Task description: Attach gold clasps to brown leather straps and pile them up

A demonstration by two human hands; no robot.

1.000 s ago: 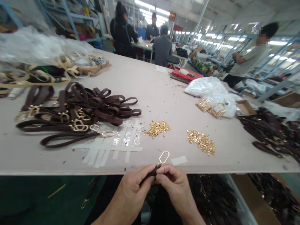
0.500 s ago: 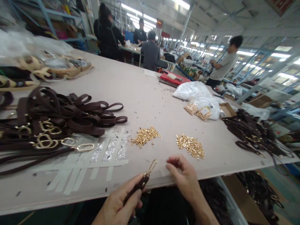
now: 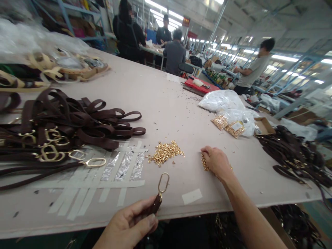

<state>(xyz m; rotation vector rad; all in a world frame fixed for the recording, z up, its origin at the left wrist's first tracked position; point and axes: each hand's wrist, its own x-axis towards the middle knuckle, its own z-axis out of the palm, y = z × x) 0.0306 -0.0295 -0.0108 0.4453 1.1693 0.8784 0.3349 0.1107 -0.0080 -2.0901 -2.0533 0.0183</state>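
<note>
My left hand is closed on the end of a dark brown strap at the table's near edge. A gold oval ring on that strap points up over the table. My right hand reaches forward and rests, fingers curled, on the right pile of small gold fittings, covering most of it. Whether it has picked any up is hidden. A second pile of gold fittings lies just to the left of that hand.
A heap of brown straps with gold rings lies at left, tape strips in front of it. Bags of fittings and more dark straps sit at right. Several people work at tables behind.
My right hand has left the strap and moved forward onto the right pile of gold fittings. My left hand keeps the strap, its ring now raised over the table edge.
</note>
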